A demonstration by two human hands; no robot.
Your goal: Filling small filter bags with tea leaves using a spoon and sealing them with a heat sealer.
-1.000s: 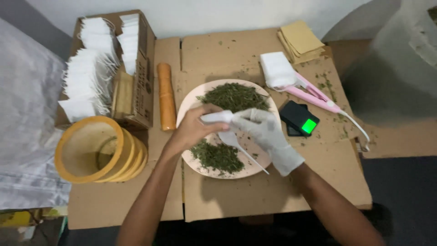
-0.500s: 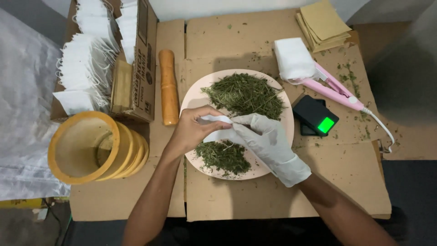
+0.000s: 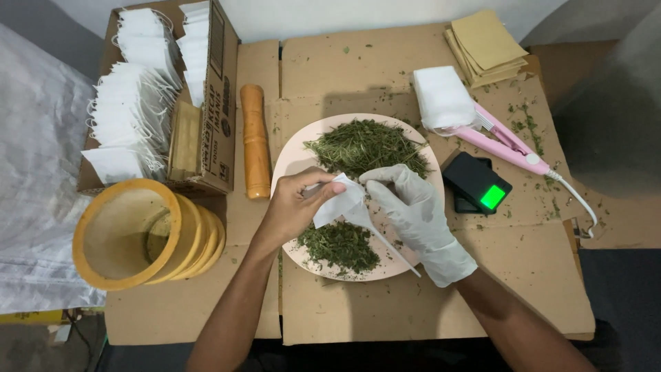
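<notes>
The bare left hand (image 3: pixel 292 203) pinches a small white paper bag (image 3: pixel 337 200) by its upper edge, holding it over the pink plate (image 3: pixel 427 189) between the large heap of dried green herbs (image 3: pixel 365 146) and the smaller heap (image 3: pixel 339 244). The gloved right hand (image 3: pixel 406 207) closes its grip on the bag's other edge with fingertips, and a thin white string (image 3: pixel 392 248) trails from the bag toward the plate's near rim.

The bag looks thin and limp, so a pull from both hands at once could tear it or collapse its mouth. If it tilts, loose herbs may fall past the plate onto the cardboard worktop (image 3: pixel 344 303), where flakes already lie. The dangling string could drag through the smaller heap and scatter it. The black scale (image 3: pixel 476 184) lies just beside the plate, close enough for a swinging elbow to nudge it.
</notes>
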